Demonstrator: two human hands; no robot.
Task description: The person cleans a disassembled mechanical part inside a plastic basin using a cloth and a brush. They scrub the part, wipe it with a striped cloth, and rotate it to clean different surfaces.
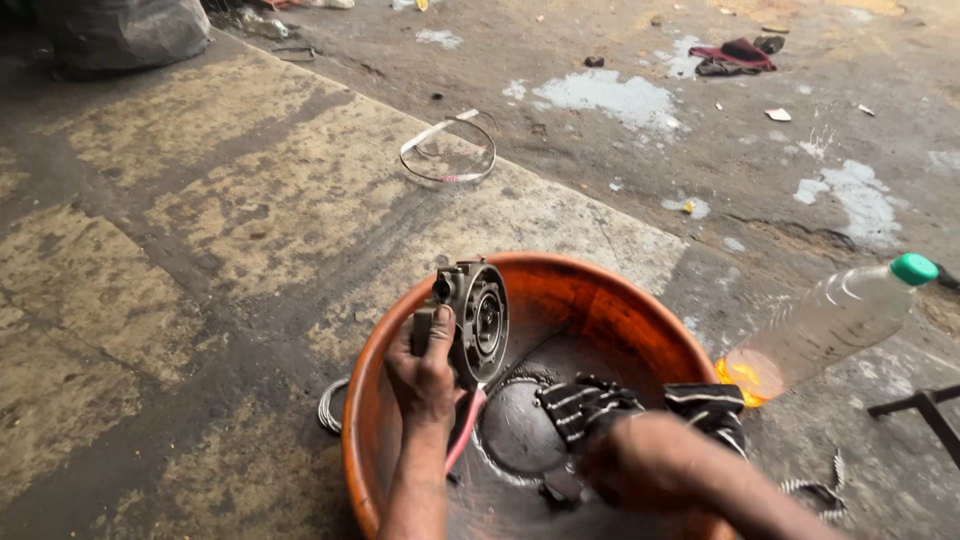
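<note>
My left hand [425,375] grips a grey round metal machine part [475,320] and holds it upright over the left side of an orange basin [600,290]. A pink handle [462,430] shows just below that hand. My right hand [640,460] is low in the basin, closed on a black-and-white striped rag [600,400]. Dark liquid and a round dark metal piece [515,430] lie on the basin's bottom.
A clear plastic bottle with a green cap [830,325] lies tilted to the right of the basin. A wire coil [330,405] sits at the basin's left. A metal band loop [450,150] lies on the stained concrete farther off. A dark red cloth [735,55] is at the top right.
</note>
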